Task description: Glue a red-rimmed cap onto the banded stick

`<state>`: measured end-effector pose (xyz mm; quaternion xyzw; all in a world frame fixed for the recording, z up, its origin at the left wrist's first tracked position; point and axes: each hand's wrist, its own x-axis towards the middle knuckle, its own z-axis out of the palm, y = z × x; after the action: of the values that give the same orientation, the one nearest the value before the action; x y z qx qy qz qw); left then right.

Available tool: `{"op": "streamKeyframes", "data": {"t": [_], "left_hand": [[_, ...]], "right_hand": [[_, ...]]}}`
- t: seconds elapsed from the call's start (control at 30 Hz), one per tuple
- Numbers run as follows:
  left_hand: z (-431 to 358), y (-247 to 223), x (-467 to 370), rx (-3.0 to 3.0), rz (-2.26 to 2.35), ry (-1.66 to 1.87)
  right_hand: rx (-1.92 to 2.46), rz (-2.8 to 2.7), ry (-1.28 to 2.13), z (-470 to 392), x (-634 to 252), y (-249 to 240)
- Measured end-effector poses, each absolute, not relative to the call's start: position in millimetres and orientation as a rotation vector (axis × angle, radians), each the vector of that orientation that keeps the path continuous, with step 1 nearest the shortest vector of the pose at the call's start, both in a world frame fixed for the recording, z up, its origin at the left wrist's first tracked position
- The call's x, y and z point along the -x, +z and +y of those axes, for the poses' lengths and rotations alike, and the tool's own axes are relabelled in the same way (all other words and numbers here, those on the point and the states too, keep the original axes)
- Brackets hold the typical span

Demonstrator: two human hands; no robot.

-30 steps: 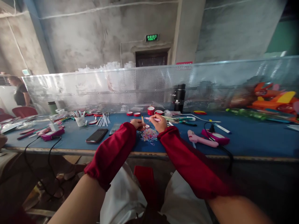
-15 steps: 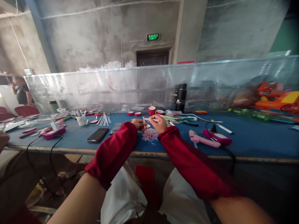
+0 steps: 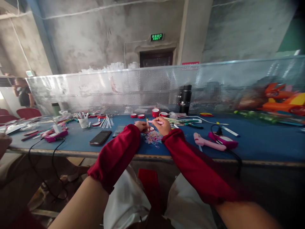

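My right hand (image 3: 164,127) is closed round a pink pen-like tool (image 3: 156,122), whose tip points left toward my other hand. Just left of it, my left hand (image 3: 142,126) pinches a thin yellowish stick (image 3: 147,122) that stands roughly upright. The tool's tip is close to the stick; whether they touch cannot be made out. Below both hands, a pile of small pastel-coloured loops (image 3: 153,137) lies on the blue table (image 3: 262,143). A small round white-and-red item (image 3: 152,128) shows between the hands.
A phone (image 3: 100,137) and a cup of pens (image 3: 83,122) lie left. Red tape rolls (image 3: 155,112) and a black bottle (image 3: 185,99) stand behind. At right are pliers (image 3: 194,124) and a pink glue gun (image 3: 209,143). A person's hand (image 3: 4,141) shows at far left.
The whole view has shifted very slightly. Both hands keep nearly the same pose, still holding the stick and the pink tool.
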<state>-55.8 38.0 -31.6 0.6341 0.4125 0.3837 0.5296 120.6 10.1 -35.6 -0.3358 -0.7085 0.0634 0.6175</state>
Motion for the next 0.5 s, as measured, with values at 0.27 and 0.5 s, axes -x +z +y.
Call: {"op": "streamKeyframes", "data": {"t": [0.27,0.5], "left_hand": [[38.6,-31.4,55.0,-1.502,0.996,0.916],[42.5,-33.1,55.4,-1.498,0.991,0.923]], "right_hand": [[0.775,-1.627,0.127,9.7,-121.9,-34.7],[0.806,-1.608,0.097,8.0,-121.6,-34.0]]}}
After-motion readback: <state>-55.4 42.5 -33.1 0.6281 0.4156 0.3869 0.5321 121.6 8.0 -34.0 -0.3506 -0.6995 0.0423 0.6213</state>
